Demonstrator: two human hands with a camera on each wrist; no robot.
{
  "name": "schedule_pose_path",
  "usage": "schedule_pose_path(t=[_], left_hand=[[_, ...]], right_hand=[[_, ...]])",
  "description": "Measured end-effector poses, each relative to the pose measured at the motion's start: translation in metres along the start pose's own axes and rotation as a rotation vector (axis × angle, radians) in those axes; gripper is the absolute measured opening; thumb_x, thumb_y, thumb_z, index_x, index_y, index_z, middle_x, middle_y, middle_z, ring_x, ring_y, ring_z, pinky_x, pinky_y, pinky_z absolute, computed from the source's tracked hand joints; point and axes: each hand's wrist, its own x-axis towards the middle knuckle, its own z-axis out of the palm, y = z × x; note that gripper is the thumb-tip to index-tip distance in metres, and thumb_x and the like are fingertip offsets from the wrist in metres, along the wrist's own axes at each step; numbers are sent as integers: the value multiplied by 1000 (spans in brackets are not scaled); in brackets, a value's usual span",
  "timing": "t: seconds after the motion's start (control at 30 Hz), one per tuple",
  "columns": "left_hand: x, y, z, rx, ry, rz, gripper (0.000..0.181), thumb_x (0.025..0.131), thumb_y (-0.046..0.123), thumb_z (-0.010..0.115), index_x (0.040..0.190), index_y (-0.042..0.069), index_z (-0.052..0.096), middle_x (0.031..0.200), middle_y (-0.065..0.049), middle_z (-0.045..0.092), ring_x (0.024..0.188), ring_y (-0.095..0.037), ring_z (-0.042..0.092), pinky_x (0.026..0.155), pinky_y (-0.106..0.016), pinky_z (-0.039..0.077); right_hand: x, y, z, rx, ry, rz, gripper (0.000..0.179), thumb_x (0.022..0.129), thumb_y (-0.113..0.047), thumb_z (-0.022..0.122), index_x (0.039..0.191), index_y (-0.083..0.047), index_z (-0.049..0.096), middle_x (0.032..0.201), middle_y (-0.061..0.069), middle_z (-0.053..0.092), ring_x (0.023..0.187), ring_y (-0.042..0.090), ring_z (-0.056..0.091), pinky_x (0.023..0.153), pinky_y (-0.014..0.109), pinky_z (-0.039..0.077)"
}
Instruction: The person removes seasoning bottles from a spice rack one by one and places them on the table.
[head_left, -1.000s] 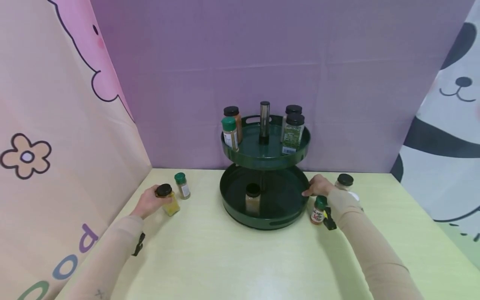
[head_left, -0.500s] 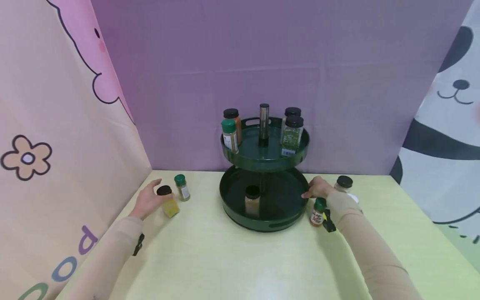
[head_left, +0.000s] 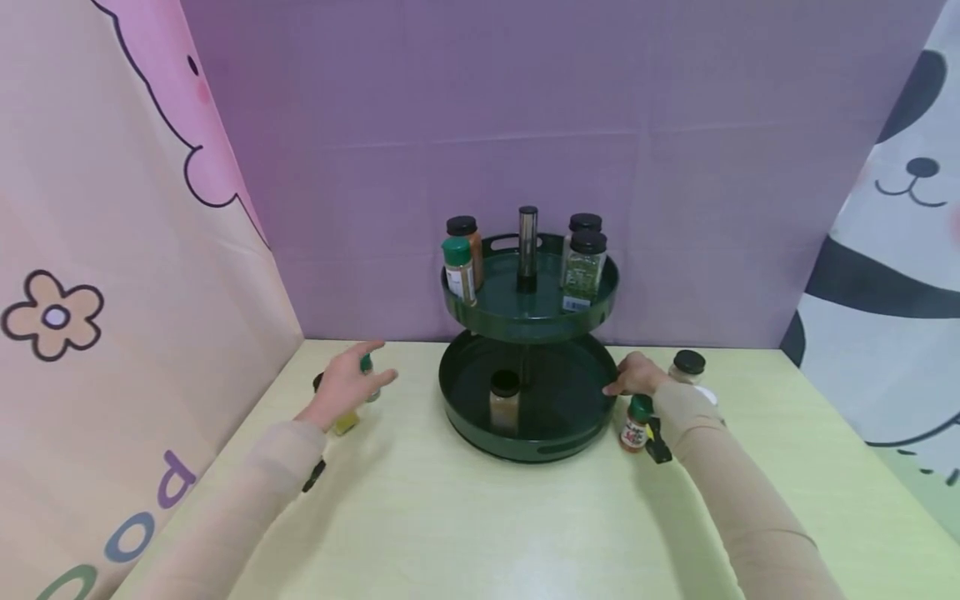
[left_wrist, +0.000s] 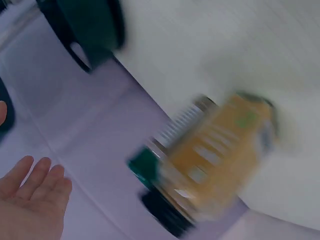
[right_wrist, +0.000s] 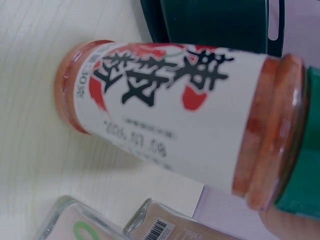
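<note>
My left hand point(head_left: 347, 390) is over the table's left side, thumb and fingers spread, holding nothing. In the left wrist view, its straight fingers show beside a yellow spice jar point(left_wrist: 220, 150) with a black lid and a smaller green-capped spice jar point(left_wrist: 145, 165), both blurred. From the head view, the hand partly hides both jars. My right hand point(head_left: 636, 373) grips the rim of the lower tier of a dark green two-tier turntable rack point(head_left: 555, 446). Under that wrist stands a green-capped chili powder jar point(right_wrist: 170, 110). The jar's cap hides most of the right hand in the right wrist view.
On the upper tier stand several spice jars, including a green herb jar point(head_left: 583, 275) and an orange one point(head_left: 477, 258). One black-lidded jar point(head_left: 505, 404) sits on the lower tier. Beyond my right wrist is another black-lidded jar point(head_left: 687, 367). A purple cloth point(head_left: 375, 250) hangs behind.
My left hand has let go of the yellow spice jar, which stays on the table, and has moved right toward the green-capped jar. The right hand keeps its place on the rack.
</note>
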Motion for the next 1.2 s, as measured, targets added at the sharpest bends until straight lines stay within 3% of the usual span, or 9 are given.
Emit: schedule_pose_path(t=[0.2, 0.5, 0.83, 1.03, 1.2], left_hand=[[-1, 32, 19, -52, -100, 49, 63, 84, 34, 63, 137, 6, 41, 139, -13, 44, 124, -36, 44, 100, -46, 40], [2, 66, 55, -126, -217, 90, 64, 83, 30, 66, 136, 4, 42, 138, -13, 46, 124, -32, 46, 100, -43, 40], [10, 78, 94, -174, -271, 144, 68, 77, 21, 73, 135, 1, 43, 138, -14, 46, 125, -28, 45, 102, -40, 39], [17, 83, 105, -206, -321, 174, 68, 75, 17, 75, 133, 2, 44, 136, -14, 48, 124, -28, 46, 101, -41, 40], [22, 85, 111, -167, -314, 176, 65, 72, 18, 78, 129, 5, 49, 129, -10, 54, 118, -25, 51, 98, -39, 42]], right_hand=[[0, 0, 0, 2, 2, 0, 60, 77, -17, 71, 114, 24, 47, 109, 35, 57, 106, 44, 53, 95, 48, 42], [1, 1, -1, 20, 9, -6, 59, 77, -16, 71, 113, 24, 47, 107, 35, 58, 106, 44, 53, 96, 48, 41], [3, 1, 3, 14, 19, 2, 60, 75, -16, 72, 112, 24, 47, 109, 36, 56, 107, 44, 53, 95, 48, 42], [2, -1, 2, 17, 15, 6, 61, 77, -14, 72, 114, 25, 45, 112, 37, 54, 108, 45, 51, 96, 47, 42], [12, 7, 2, 39, 1, 30, 66, 74, -18, 76, 115, 24, 45, 109, 35, 57, 104, 42, 55, 95, 48, 42]])
